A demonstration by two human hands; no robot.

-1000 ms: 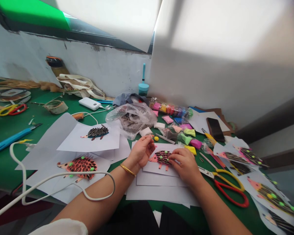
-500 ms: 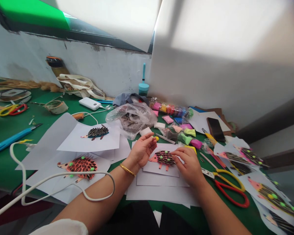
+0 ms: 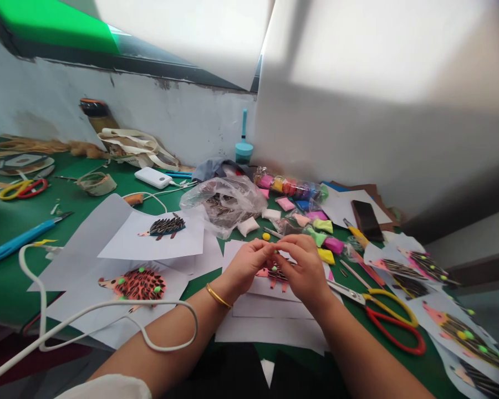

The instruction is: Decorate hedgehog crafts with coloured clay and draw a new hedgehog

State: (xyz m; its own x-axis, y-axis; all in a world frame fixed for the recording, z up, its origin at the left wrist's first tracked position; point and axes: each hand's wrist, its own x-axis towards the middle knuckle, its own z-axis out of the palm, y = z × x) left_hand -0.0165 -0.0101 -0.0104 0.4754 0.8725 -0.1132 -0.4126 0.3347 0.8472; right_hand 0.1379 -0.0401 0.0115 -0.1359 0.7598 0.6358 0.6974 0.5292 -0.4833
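- Green-surfaced bench (image 3: 12,224) stands against a scuffed, pale plaster wall (image 3: 183,111).
- Directly before us, a pink-faced hedgehog figure (image 3: 275,275) with dark spines lies on white paper, stacked over other white sheets (image 3: 270,331); our hands partly cover it.
- Our left hand (image 3: 251,265), with a gold-coloured bangle (image 3: 218,296) at the wrist, pinches a small pale-green piece (image 3: 275,252) between thumb and forefinger, above the hedgehog figure.
- Our right hand (image 3: 303,271) meets the left at this point, thumb and fingertips drawn together; we cannot tell whether it also grips the piece.
- Just beyond our fingers sits a small round yellow ball (image 3: 266,236); behind it lies a clear plastic bag (image 3: 249,191) of dark striped seeds.
- Near the right wrist we find metal-bladed scissors (image 3: 395,324) with one yellow and one red handle.
- Across our left forearm we see a looped white cable (image 3: 166,349).
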